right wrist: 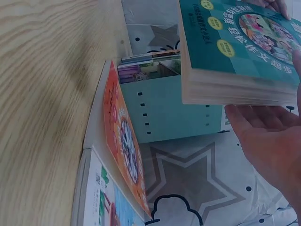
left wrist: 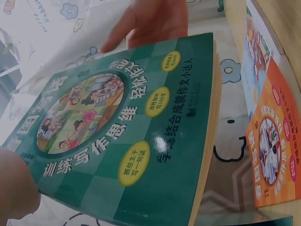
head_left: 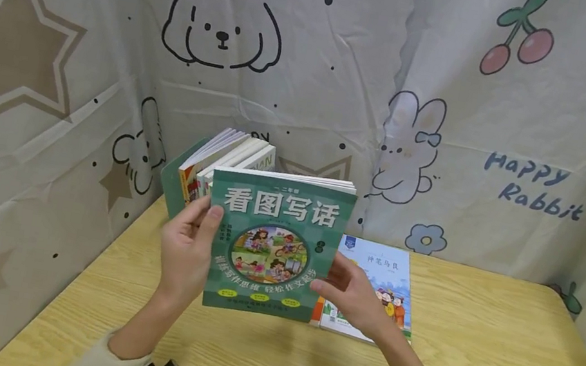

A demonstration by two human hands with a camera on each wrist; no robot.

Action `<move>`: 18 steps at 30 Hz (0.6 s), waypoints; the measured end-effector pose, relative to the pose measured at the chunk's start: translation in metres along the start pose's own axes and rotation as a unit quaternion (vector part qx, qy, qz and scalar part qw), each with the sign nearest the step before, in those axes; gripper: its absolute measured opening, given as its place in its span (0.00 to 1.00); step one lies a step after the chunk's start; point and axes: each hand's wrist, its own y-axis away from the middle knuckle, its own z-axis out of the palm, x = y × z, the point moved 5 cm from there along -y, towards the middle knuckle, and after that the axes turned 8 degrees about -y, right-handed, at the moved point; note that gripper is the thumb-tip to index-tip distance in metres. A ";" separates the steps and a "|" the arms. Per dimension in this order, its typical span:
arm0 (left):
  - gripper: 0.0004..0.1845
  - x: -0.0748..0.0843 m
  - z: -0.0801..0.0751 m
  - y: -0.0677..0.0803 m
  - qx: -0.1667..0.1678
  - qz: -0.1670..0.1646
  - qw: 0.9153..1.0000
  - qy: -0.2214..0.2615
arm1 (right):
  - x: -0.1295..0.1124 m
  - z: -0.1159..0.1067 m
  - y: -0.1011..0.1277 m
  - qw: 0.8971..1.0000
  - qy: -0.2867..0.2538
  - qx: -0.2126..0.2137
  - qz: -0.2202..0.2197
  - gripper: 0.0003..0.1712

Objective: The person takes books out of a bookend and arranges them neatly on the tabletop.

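Note:
A green picture-writing book (head_left: 272, 248) with a round picture on its cover is held up above the table, cover facing me. My left hand (head_left: 186, 256) grips its left edge, the thumb lying on the front cover. At the right edge is my right hand (head_left: 357, 299), its thumb at the front and its fingers partly hidden behind the book. From the right wrist view, layered page edges show on the thick green book (right wrist: 235, 84), with the fingers of the right hand (right wrist: 270, 136) along its underside.
A green book holder (head_left: 173, 178) with several upright books (head_left: 233, 153) stands at the table's back left. A blue-and-white book (head_left: 371, 275) leans at the back beside an orange book (left wrist: 273, 150), mostly hidden in the head view. Behind the wooden table (head_left: 476, 346) hangs a printed curtain (head_left: 328, 117).

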 end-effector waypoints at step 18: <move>0.12 -0.011 0.024 0.010 -0.065 -0.022 0.998 -0.013 | -0.004 -0.017 0.018 0.992 0.028 0.110 -0.063 0.15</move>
